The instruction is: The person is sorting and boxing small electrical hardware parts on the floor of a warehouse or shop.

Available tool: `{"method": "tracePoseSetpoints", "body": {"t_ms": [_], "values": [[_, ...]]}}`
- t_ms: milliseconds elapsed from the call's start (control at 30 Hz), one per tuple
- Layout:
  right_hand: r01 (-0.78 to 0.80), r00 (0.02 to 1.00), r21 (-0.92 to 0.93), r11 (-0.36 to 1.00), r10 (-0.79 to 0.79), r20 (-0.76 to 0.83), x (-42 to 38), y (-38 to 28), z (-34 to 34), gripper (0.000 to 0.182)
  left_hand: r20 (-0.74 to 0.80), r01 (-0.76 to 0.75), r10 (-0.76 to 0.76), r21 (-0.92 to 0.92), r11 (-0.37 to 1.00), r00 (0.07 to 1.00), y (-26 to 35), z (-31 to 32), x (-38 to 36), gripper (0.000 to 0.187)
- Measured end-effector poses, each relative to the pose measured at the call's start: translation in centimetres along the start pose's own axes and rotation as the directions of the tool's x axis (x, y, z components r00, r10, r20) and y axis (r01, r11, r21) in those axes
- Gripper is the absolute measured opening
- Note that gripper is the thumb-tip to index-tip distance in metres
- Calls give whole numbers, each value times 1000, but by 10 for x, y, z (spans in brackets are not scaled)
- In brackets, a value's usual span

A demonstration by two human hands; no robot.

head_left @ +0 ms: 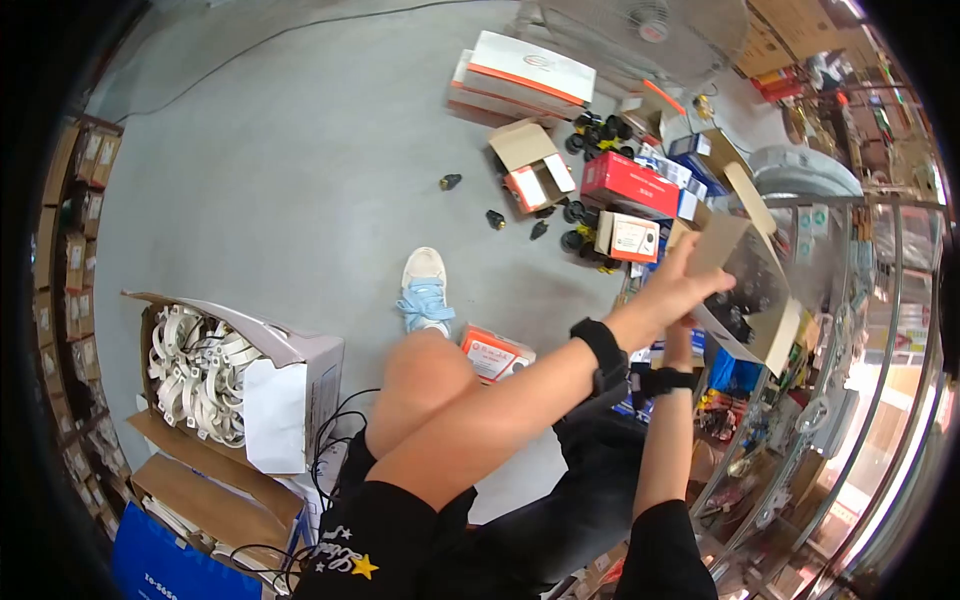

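Note:
An open cardboard box [775, 265] with small dark items inside is at the right, tilted, its flaps spread. My left hand [675, 285] reaches across to it, with thumb and fingers closed on its near flap and edge. My right hand [681, 328] is at the box's lower near side, partly hidden behind my left wrist; its fingers do not show. Close by lie a small orange-and-white box [633, 238], a red box [630, 185] and several black-and-yellow plug-like parts [574, 240].
At the left stands an open carton [325, 375] full of white ring-shaped parts [200, 385]. An orange box [497, 353] lies by my shoe [425, 275]. White-and-orange cartons [530, 70] and a fan [650, 30] are farther off. Metal shelving [895, 290] runs along the right.

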State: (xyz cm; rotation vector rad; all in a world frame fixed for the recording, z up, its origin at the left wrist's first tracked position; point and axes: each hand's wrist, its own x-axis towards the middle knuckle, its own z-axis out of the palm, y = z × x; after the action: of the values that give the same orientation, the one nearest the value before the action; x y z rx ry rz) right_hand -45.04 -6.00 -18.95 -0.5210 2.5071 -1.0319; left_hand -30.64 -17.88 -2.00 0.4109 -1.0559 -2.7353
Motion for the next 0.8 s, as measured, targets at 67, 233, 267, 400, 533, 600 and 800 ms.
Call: {"method": "tracePoseSetpoints", "body": {"t_ms": [67, 233, 267, 400, 533, 600, 800], "values": [[55, 993, -112, 992, -42, 113, 12, 18, 66, 25, -98, 32, -37, -53, 998, 995, 34, 1, -15, 53], [-23, 952, -105, 994, 54, 302, 10, 25, 203, 29, -8, -48, 47, -189, 981, 999, 31, -15, 7, 55], [62, 952, -141, 988, -16, 307, 8, 23, 225, 30, -19, -90, 88, -158, 983, 996, 30, -18, 10, 57], [225, 955, -218, 950, -170, 244, 14, 9, 287, 34, -27, -44, 39, -180, 983, 999, 55, -29, 8, 59], [162, 984, -381, 910, -122, 127, 16, -8, 310, 40, -14, -49, 47, -211, 976, 999, 65, -43, 7, 60], [29, 993, -436, 900, 25, 118, 12, -19, 313, 40, -19, -104, 103, -193, 976, 995, 65, -50, 6, 60], [-51, 992, -509, 859, 101, 71, 2, -5, 312, 37, 56, -22, 37, -255, 967, 998, 74, -62, -3, 60]]}}
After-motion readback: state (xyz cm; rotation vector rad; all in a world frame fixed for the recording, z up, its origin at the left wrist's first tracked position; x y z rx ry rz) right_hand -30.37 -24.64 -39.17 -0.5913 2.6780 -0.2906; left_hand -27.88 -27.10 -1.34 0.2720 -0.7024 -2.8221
